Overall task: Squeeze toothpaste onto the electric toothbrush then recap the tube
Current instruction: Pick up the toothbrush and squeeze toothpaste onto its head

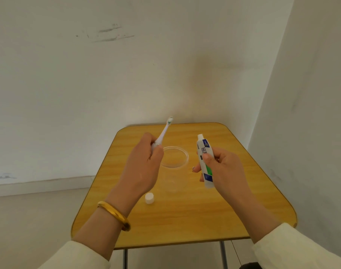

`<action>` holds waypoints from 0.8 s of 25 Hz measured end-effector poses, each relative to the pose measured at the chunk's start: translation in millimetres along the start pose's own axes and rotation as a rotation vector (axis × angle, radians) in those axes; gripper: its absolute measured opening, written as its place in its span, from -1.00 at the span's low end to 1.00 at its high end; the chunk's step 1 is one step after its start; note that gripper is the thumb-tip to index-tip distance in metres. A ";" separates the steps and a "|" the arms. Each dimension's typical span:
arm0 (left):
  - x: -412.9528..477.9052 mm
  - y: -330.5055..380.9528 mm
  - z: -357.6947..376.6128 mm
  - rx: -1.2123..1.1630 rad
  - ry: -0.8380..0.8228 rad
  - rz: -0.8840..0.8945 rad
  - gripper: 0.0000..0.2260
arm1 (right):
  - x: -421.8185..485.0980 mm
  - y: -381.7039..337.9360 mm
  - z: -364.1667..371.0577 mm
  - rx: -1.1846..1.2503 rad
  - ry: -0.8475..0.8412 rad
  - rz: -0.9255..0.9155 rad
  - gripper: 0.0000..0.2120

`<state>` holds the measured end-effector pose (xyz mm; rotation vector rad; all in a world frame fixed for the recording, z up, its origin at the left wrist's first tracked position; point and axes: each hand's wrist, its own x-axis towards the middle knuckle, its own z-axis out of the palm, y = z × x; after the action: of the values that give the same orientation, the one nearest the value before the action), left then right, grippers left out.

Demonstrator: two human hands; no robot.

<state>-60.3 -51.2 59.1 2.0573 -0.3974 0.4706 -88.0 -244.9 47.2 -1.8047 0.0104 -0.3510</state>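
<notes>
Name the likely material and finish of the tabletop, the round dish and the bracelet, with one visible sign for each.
Tabletop: probably wood-look laminate, satin; streaked yellow grain.
Round dish: clear glass or plastic, glossy; the table shows through it.
Bracelet: gold-coloured metal, polished; bright highlights, though whether solid or plated cannot be told.

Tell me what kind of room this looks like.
Probably a bare, unfurnished room set up for a demonstration, not a bathroom: a small wooden folding table stands in a corner of scuffed white walls, holding only a clear cup and a toothpaste cap.
</notes>
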 end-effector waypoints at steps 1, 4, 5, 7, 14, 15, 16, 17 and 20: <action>2.9 1.6 -0.4 -0.009 0.016 0.020 -0.86 | -0.6 0.2 0.7 0.006 0.007 -0.005 -0.83; 9.7 9.2 -0.8 -0.044 0.086 0.107 -0.88 | -1.7 -0.1 2.8 0.028 0.025 -0.037 -0.82; 12.3 12.5 -1.9 -0.084 0.129 0.129 -0.89 | -2.2 -0.6 3.6 0.037 0.028 -0.046 -0.81; 17.6 19.9 -7.2 -0.217 0.230 0.144 -0.90 | -2.7 -1.5 5.2 0.055 0.036 -0.064 -0.80; 27.3 32.0 -10.1 -0.848 0.242 0.021 -0.91 | -2.9 -1.8 10.5 0.050 0.029 -0.093 -0.82; 28.5 31.5 -6.4 -0.880 0.239 0.001 -0.90 | -2.9 -1.5 10.4 0.055 0.028 -0.095 -0.83; 29.1 30.2 -2.0 -0.873 0.247 -0.005 -0.88 | -2.7 -1.2 9.8 0.058 0.028 -0.096 -0.83; 29.0 28.0 2.8 -0.822 0.264 0.002 -0.88 | -2.6 -0.6 9.2 0.059 0.027 -0.095 -0.84; 25.1 18.3 19.0 -0.555 0.329 0.007 -0.90 | -1.6 2.5 8.7 0.041 0.024 -0.079 -0.84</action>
<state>-43.5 -79.0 75.8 1.4145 -0.2948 0.6131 -87.0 -237.0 42.6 -1.7633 -0.0507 -0.4257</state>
